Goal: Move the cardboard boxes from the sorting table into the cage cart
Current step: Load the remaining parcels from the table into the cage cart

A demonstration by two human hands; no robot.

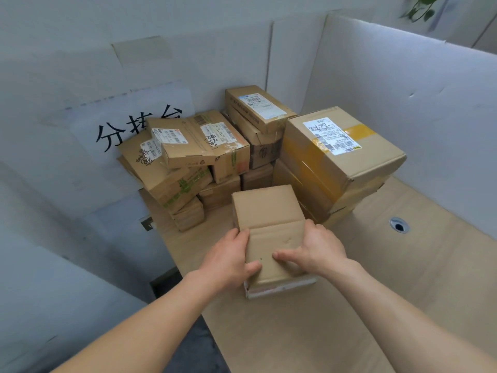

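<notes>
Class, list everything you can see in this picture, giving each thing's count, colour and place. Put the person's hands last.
plain box: one, brown, near the table's front, held on both sides
stacked boxes: about a dozen (exact count unclear), brown, several with white labels, piled in the table's far corner
table: one, light tan, under the boxes
cable hole: one, grey-rimmed, in the table at the right
paper sign: one, white with black characters, on the left wall, partly hidden by boxes
wall panels: several, white, around the table
plant: one, green, top right corner
left hand: grips the plain box's left side
right hand: grips its right side
</notes>
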